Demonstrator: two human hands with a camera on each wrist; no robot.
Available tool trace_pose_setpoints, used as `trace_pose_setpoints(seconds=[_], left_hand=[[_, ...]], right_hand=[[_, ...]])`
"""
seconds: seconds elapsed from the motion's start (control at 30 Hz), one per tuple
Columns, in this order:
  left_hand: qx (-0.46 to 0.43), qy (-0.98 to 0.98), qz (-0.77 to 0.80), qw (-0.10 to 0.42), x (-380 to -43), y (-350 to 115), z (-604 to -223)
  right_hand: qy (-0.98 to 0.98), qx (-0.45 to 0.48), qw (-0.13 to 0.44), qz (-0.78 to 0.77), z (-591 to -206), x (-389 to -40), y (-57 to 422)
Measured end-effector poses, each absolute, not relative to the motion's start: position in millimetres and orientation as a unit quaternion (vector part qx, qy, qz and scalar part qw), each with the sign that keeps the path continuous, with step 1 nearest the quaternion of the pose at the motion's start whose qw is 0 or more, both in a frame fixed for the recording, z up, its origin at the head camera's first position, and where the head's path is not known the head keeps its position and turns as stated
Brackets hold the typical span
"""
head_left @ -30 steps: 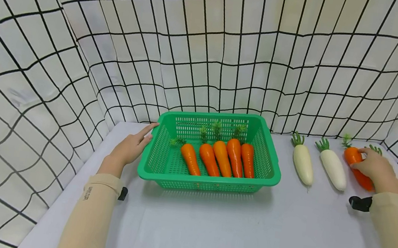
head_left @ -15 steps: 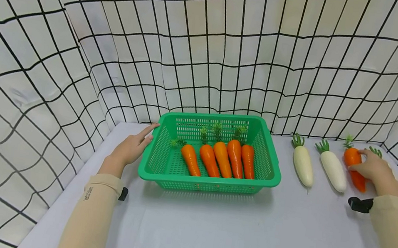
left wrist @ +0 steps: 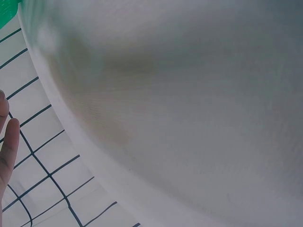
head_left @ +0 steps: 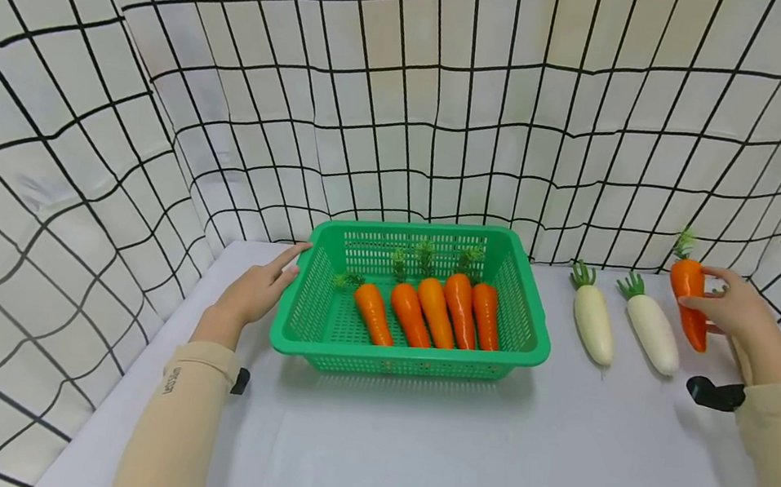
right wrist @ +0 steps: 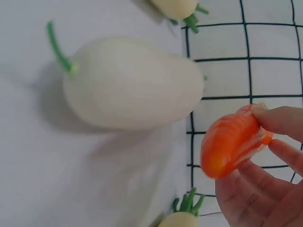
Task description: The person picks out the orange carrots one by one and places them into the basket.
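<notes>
My right hand [head_left: 737, 310] pinches an orange carrot [head_left: 688, 291] with a green leafy top, tip pointing down, above the table's right side. In the right wrist view the carrot [right wrist: 229, 142] sits between thumb and fingers. My left hand [head_left: 258, 292] rests against the left rim of a green plastic basket [head_left: 405, 356], fingers extended. Inside the basket lie several carrots [head_left: 435, 311]. A cream-coloured radish [head_left: 595, 324] and a white radish [head_left: 653, 334] lie between the basket and my right hand. Another pale radish is mostly hidden behind that hand. The left wrist view catches only fingertips [left wrist: 9, 142].
A white cloth covers the table [head_left: 406, 459]. White walls with a black grid [head_left: 439, 102] rise behind the basket and along both sides. In the right wrist view, a large pale radish [right wrist: 132, 85] lies beside the held carrot.
My right hand has lifted the carrot off the table, moving it up and slightly left. My left hand stays at the basket rim, and the basket has not moved.
</notes>
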State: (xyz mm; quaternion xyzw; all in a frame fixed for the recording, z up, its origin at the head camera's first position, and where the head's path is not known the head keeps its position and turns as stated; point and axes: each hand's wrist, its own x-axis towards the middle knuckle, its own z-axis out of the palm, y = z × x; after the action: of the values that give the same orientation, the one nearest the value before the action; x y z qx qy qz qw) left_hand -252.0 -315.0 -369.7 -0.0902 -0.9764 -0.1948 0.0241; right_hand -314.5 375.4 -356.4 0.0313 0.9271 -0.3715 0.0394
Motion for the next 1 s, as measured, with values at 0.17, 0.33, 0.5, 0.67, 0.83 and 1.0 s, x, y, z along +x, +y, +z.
trace_pose_setpoints(seconds=[0.17,0.33,0.5,0.67,0.83,1.0], left_hand=[[-0.091,-0.977,-0.191,0.028,-251.7,-314.6,-368.5],[-0.095,-0.976,-0.193,0.03,-252.8,-314.5,-369.5],[-0.096,-0.976,-0.194,0.03,-252.7,-314.7,-370.0],[-0.094,-0.976,-0.196,0.035,-251.6,-314.4,-369.9],[-0.092,-0.976,-0.196,0.037,-251.4,-314.5,-369.9],[-0.095,-0.976,-0.194,0.036,-251.6,-314.5,-370.3]], right_hand=[[0.919,0.01,0.024,-0.393,-341.1,-311.4,360.9],[0.91,-0.002,0.031,-0.413,-328.0,-311.2,346.2],[0.903,-0.021,0.054,-0.426,-318.0,-311.2,330.9],[0.894,-0.042,0.077,-0.44,-312.6,-311.1,314.2],[0.884,-0.053,0.094,-0.455,-310.4,-311.9,298.3],[0.869,-0.071,0.115,-0.477,-308.8,-312.3,283.4]])
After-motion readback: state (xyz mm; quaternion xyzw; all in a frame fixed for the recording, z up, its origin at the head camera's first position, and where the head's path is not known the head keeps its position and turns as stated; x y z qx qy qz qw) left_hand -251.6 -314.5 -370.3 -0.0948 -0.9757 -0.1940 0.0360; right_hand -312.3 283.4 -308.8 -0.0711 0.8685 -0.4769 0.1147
